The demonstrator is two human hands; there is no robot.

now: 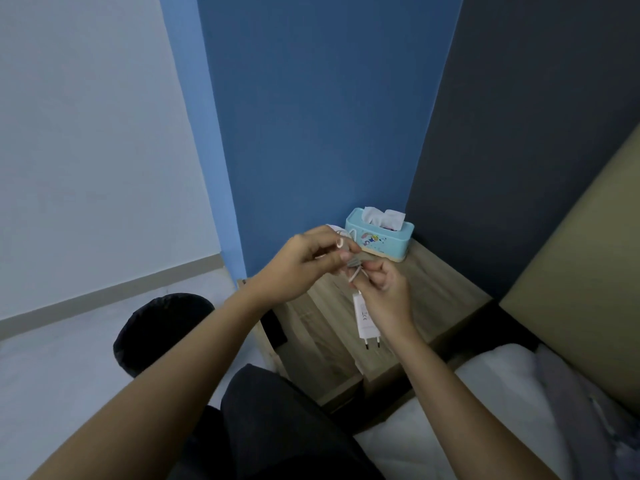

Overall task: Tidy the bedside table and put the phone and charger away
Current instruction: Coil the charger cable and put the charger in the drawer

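Both hands are raised above the wooden bedside table (446, 289). My right hand (384, 292) grips the coiled white charger cable (353, 268), and the white plug adapter (366, 322) hangs below it with its two pins pointing down. My left hand (304, 261) pinches a loop of the same cable close to the right hand's fingers. No phone is visible.
A light-blue tissue box (379, 239) with white tissue sticking out stands at the table's back corner against the blue wall. A black round bin (159, 330) sits on the floor to the left. White bedding (491, 403) and a tan headboard (581, 278) lie to the right.
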